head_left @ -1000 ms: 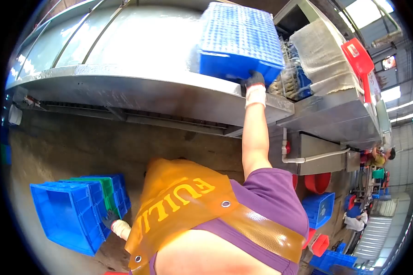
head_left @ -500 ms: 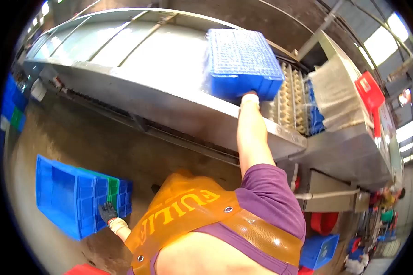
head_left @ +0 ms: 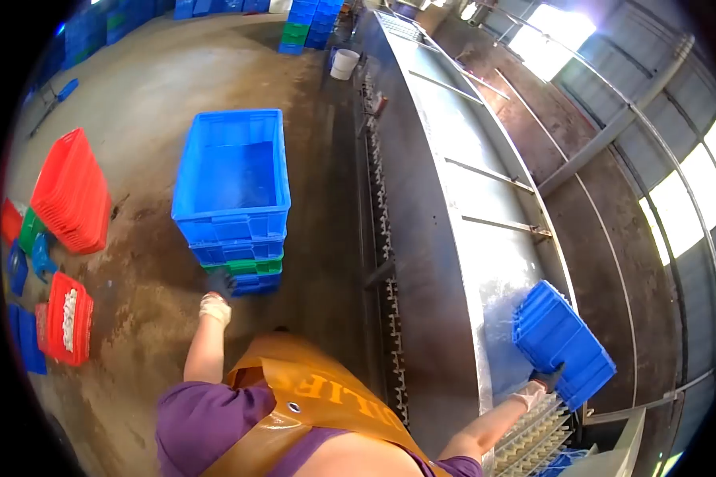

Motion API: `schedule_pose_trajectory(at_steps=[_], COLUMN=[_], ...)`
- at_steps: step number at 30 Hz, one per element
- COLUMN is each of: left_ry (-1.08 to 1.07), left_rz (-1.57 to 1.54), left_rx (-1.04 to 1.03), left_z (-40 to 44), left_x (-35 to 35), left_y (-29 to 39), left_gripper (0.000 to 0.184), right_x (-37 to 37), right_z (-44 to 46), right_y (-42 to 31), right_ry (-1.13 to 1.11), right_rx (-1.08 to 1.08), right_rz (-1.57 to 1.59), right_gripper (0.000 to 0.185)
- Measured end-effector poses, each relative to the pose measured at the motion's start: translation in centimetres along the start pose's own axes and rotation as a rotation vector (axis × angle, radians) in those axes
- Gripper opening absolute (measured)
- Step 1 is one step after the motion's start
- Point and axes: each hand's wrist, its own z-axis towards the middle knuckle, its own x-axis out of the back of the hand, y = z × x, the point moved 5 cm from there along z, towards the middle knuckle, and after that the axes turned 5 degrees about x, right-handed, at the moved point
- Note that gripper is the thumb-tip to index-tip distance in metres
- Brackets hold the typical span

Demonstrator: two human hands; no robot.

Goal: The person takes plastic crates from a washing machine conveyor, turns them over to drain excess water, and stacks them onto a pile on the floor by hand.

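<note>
My left hand (head_left: 221,285), in a dark glove with a pale cuff, grips the near left corner of a stack of crates beside its green crate (head_left: 254,266). The stack's top blue crate (head_left: 239,226) has its open side up, and its inside shows. My right hand (head_left: 546,379), also dark-gloved, holds the near edge of another blue crate (head_left: 563,342). That crate sits on the metal trough (head_left: 489,278), at the near end by rows of pale knobs (head_left: 533,437). Its outer ribbed side faces me. Part of my right hand's grip is hidden.
Nested red baskets (head_left: 73,195) stand on the floor at the left. Nearer is a red basket (head_left: 68,318) with white contents. A white bucket (head_left: 344,64) stands beside the trough's far end, near stacked blue and green crates (head_left: 298,28). Metal bars (head_left: 493,173) cross the trough.
My view has swung left toward the crate stack, which now stands upright in view. Both hands stay at their crates. The crate on the trough now shows at the lower right.
</note>
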Motion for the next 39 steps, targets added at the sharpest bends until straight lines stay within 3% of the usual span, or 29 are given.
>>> schedule_pose_trajectory(at_steps=[1,6,8,10,12,15,18,20,22,24,26,28,30,32,34,37,39], left_ry=[0.048,-0.341,-0.396,-0.577,-0.678,-0.758,-1.039,-1.113,-1.118,-1.106,-1.073,-0.909,-0.848,-0.705,-0.705,-0.574,-0.552], left_rz=[-0.026,-0.03,0.108,0.166,0.203,0.434,0.769,0.889,0.974,0.859,0.774,0.756,0.419,0.405,0.286,0.671,0.758], left_rx=[0.067,0.289,0.225,0.206,0.192,0.024,-0.032,-0.151,-0.222,-0.566,-0.732,0.264,0.152,0.156,0.001,-0.202,-0.756], left_z=[-1.5,-5.6,-10.0,-13.6,-16.4,-19.8,-24.8,-25.6,-25.6,-25.8,-25.8,-25.7,-25.6,-24.1,-22.9,-21.9,-16.8], left_x=[-3.3,-14.9,-20.2,-24.6,-27.4,-30.5,-32.9,-34.3,-35.5,-37.6,-37.7,-35.8,-33.9,-32.2,-31.2,-29.0,-27.5], left_y=[-0.1,-4.3,-4.0,-3.5,-3.6,-4.4,-6.6,-9.4,-12.0,-12.8,-12.5,-13.8,-11.8,-9.8,-6.6,0.2,0.0], left_gripper=[0.026,0.018,0.017,0.021,0.022,0.023,0.052,0.069,0.076,0.076,0.077,0.061,0.022,0.019,0.019,0.017,0.02], right_x=[-1.7,-9.3,-13.9,-15.7,-19.0,-21.8,-24.1,-25.1,-26.1,-27.0,-28.2,-30.4,-32.1,-34.3,-36.4,-39.8,-41.5], right_z=[-2.2,-13.6,-17.7,-15.3,-18.3,-21.1,-26.7,-29.9,-32.1,-33.9,-36.4,-39.8,-42.4,-46.1,-49.0,-53.4,-56.5], right_y=[-1.0,-4.0,-4.6,-3.7,-4.1,-3.0,-1.4,-0.1,0.8,2.0,3.0,4.0,6.0,6.9,8.8,12.0,14.4], right_ry=[0.005,-0.08,-0.299,-0.364,-0.427,-0.491,-0.574,-0.526,-0.69,-0.852,-1.096,-1.294,-1.518,-1.625,-1.742,-1.873,-1.951], right_rx=[0.033,0.186,0.531,0.417,0.488,0.668,1.137,1.21,1.231,1.363,1.467,1.517,1.492,1.506,1.525,1.527,1.504], right_rz=[-0.072,-0.244,-0.326,-0.232,-0.301,-0.516,-0.988,-1.189,-1.18,-1.14,-1.012,-0.875,-0.814,-0.788,-0.825,-0.671,-0.563], right_gripper=[0.062,0.065,0.061,0.054,0.056,0.057,0.058,0.056,0.059,0.054,0.052,0.051,0.049,0.046,0.047,0.051,0.051])
